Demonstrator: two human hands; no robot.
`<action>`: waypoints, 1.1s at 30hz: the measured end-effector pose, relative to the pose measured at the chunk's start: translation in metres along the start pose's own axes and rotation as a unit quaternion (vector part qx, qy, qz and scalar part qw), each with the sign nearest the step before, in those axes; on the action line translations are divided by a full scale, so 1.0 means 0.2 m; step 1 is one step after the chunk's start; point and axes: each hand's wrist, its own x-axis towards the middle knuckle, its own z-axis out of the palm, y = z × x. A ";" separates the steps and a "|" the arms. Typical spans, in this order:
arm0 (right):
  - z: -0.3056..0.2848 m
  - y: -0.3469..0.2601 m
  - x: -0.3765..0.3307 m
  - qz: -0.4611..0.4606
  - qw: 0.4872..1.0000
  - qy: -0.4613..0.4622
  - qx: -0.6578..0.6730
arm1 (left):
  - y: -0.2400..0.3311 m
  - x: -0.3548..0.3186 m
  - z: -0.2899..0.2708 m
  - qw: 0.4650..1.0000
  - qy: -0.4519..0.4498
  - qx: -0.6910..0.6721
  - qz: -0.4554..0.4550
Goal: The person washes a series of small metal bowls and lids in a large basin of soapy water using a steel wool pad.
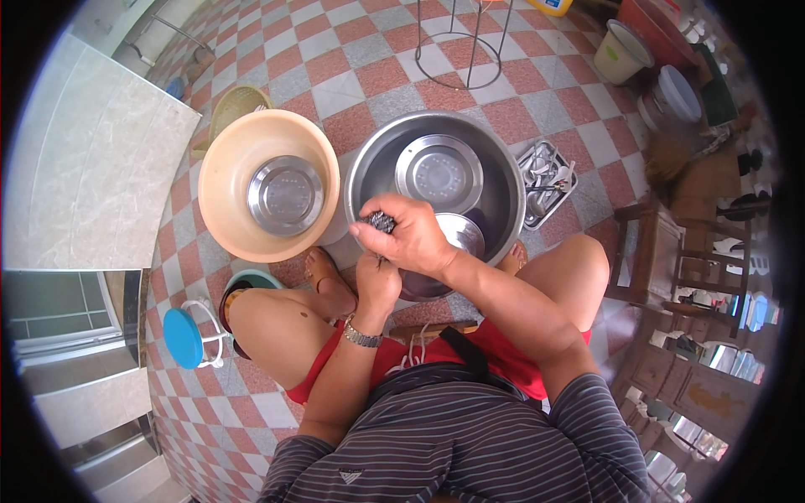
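Steel scrubber (379, 221) is up over the left part of the big grey metal basin (503, 201), just inside the rim. Right hand (412, 236) has it: thumb and fingers clamped on it, dark mesh poking out between them. Left hand (379, 283) is curled right below, touching the right; can't tell what its fingers close on. Basin holds one round metal dish (440, 172) at the far side, plus a second, partly hidden under the right wrist. Peach plastic basin (216, 189) on the left carries another metal dish (285, 195). Cutlery tray (542, 224) sits just right of the grey basin, on checkered floor (335, 94).
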 end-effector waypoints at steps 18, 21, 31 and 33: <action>-0.20 0.10 0.04 -0.061 0.971 0.109 -0.205 | 0.00 0.06 -0.08 0.985 0.037 -0.137 -0.097; -0.13 0.05 0.01 -0.193 0.950 -0.022 -0.246 | -0.02 0.05 -0.06 0.981 0.040 -0.160 -0.100; -0.22 0.31 0.04 0.061 0.982 0.093 -0.153 | 0.02 0.06 -0.15 0.970 0.099 -0.212 -0.071; -0.21 0.37 0.01 0.133 0.981 0.128 -0.051 | 0.03 0.08 -0.18 0.960 0.112 -0.247 -0.072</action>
